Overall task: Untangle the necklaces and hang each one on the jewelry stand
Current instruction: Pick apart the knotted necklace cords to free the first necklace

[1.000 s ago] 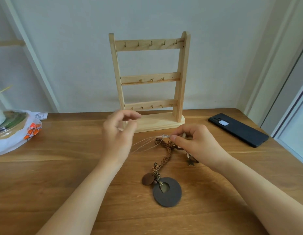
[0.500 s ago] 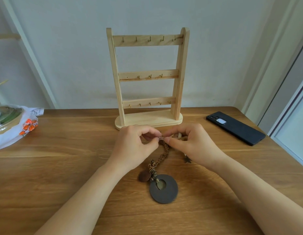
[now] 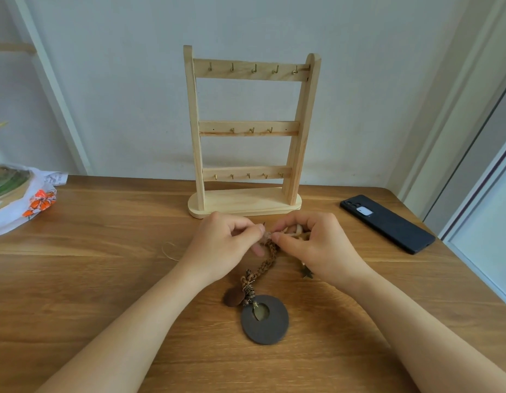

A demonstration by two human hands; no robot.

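Necklaces (image 3: 271, 251) lie tangled on the wooden table (image 3: 98, 285), just in front of the pale wooden jewelry stand (image 3: 247, 204): a braided brown cord (image 3: 263, 266), a flat dark ring pendant (image 3: 274, 330) and a small metal star (image 3: 306, 274). Left hand (image 3: 217, 245) and right hand (image 3: 319, 242), fingers curled, each pinch the knot between thumb and forefinger. Their fingertips nearly meet, and the forearms converge from below.

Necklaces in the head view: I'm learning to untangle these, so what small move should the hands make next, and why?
Probably draw the left hand gently leftward to tease the pale thread out. It and the right hand both pinch the knot atop the brown braided cord, the thread trails loose on the table, and every hook on the stand is bare.
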